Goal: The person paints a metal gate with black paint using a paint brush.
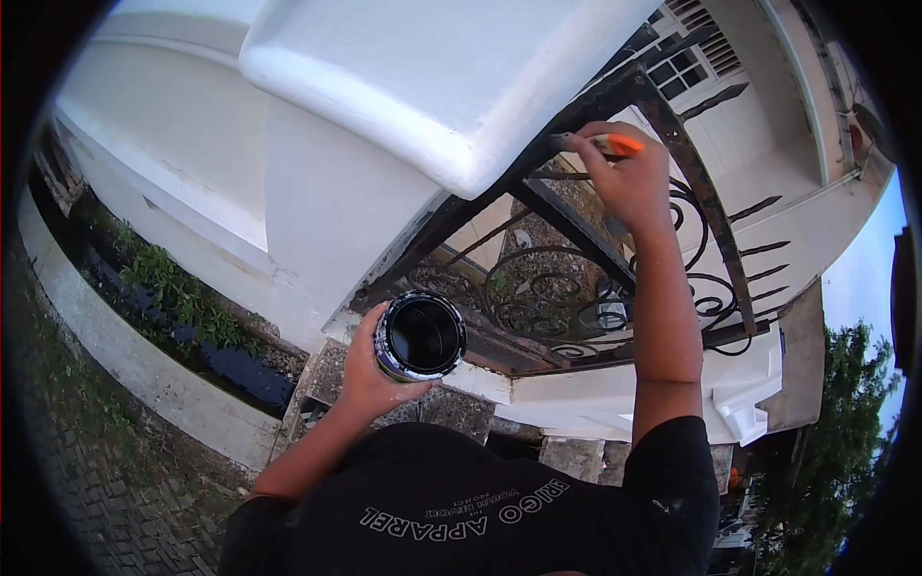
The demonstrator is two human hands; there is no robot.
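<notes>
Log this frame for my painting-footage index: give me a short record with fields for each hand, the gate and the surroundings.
left hand: grips an open can with a black inside
right hand: holds an orange-handled brush against the gate's top bar
gate: dark metal with scrollwork
pillar: white, with a broad cap, left of the gate
ground: paving and weeds by a low kerb

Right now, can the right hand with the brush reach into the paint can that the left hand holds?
Probably yes: the paint can is open, tilted toward the right hand, and nothing stands between them.
</notes>
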